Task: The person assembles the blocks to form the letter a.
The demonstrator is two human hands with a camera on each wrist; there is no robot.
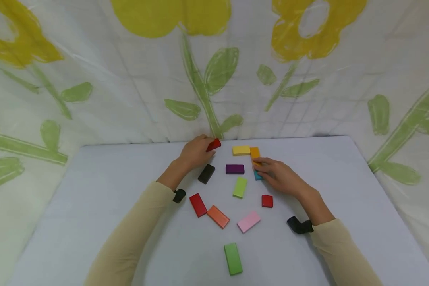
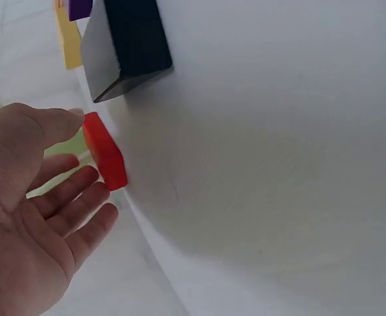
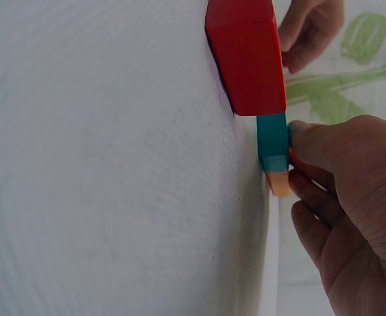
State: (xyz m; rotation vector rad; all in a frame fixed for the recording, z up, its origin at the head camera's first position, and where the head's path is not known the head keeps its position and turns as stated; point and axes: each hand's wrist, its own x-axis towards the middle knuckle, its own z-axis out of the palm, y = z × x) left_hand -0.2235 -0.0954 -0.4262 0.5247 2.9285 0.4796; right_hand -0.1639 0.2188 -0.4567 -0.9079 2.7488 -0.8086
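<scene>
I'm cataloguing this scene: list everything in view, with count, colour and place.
Held block: 1, red, in left hand
Far blocks: 3, yellow, orange, blue, near right hand
Middle blocks: 3, black, purple, lime, mid-table
Near blocks: 5, red, coral, pink, small red, green, nearer camera
Table: 1, white, beneath blocks
Backdrop: 1, white with yellow-and-green flowers, behind table
Wrist devices: 2, black, one per wrist
Sleeves: 2, beige, forearms
Hands: 2, bare, far half of table

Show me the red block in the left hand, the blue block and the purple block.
Red block (image 2: 106, 151), left wrist view: middle of its visible part.
Blue block (image 3: 272, 135), right wrist view: its side facing the camera.
Purple block (image 1: 234, 169), head view: middle of its top.
</scene>
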